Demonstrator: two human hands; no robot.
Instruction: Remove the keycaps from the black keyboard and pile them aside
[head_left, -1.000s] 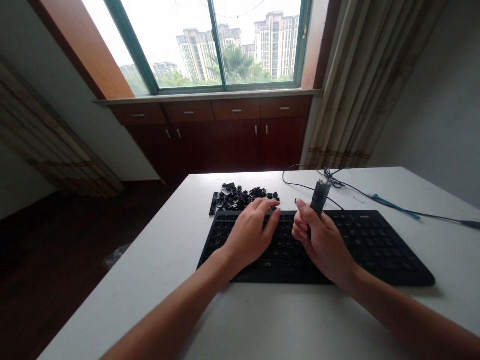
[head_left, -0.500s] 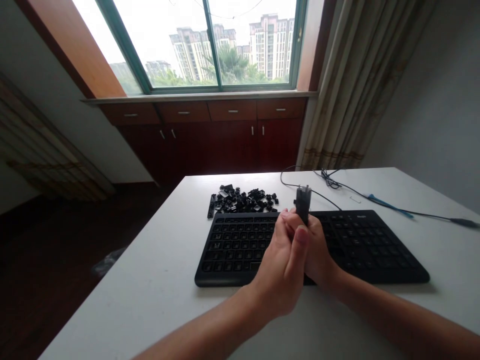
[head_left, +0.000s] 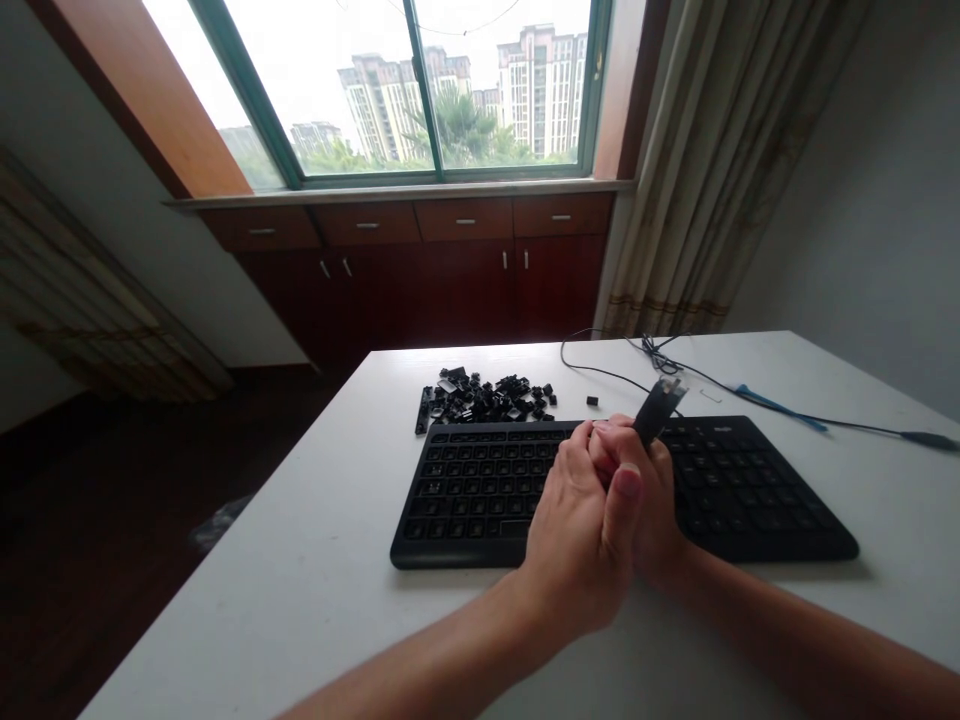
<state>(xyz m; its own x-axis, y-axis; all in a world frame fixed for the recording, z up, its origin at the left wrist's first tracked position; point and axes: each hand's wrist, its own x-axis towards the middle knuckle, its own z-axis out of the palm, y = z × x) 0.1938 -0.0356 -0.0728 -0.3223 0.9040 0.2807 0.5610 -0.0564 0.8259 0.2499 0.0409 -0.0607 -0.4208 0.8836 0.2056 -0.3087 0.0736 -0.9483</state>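
My left hand [head_left: 577, 540] wraps closed against my right hand, its thumb up, in front of the keyboard's middle. My right hand [head_left: 660, 500] is closed too, its fingers tucked into the left. A flat black piece [head_left: 657, 410] with pale prongs at its tip sticks up out of the two hands, leaning right; its lower end is hidden in the grip. Below lies a black keyboard [head_left: 450, 553]: on its left, keycaps are off and bare sockets show, while keys remain on the right. My hands cover part of its middle.
Behind the keyboard lies a heap of loose black keycaps [head_left: 491, 400]. One small keycap [head_left: 592, 401] sits apart. A cable [head_left: 664, 366] coils at the back. Toward the right are a thin bent wire [head_left: 710, 397] and a blue tool [head_left: 780, 408] on the white table [head_left: 300, 560].
Both hands have shifted a little to the right together. The black piece has gone from nearly upright to leaning right, and the small lone keycap now shows fully.
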